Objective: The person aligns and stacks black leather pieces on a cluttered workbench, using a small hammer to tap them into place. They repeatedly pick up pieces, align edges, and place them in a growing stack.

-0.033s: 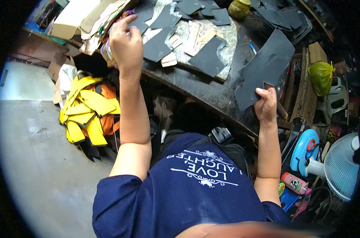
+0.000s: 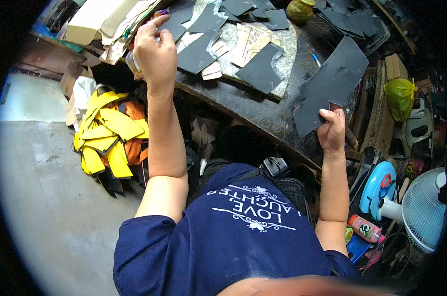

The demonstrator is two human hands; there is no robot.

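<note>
My right hand grips the near corner of a large dark grey cut sheet, its thumb lying on top. The sheet is flat, with a notch beside my fingers, and extends over the table's right side. My left hand is raised at the table's left edge, index finger stretched out and thumb apart, with no held thing showing. Partly hidden behind it is a crinkled, colourful plastic bag. Right of that hand, more dark grey cut pieces and a tan paper pattern lie on a speckled slab.
A blue pen lies beside the held sheet. At the table's back stands a yellowish jar; stacked dark pieces are right of it. Yellow strips hang in a pile at left. A fan and a pink bottle are at lower right.
The view has shifted very slightly. Both hands keep nearly the same pose, and the right one still holds the dark grey sheet.
</note>
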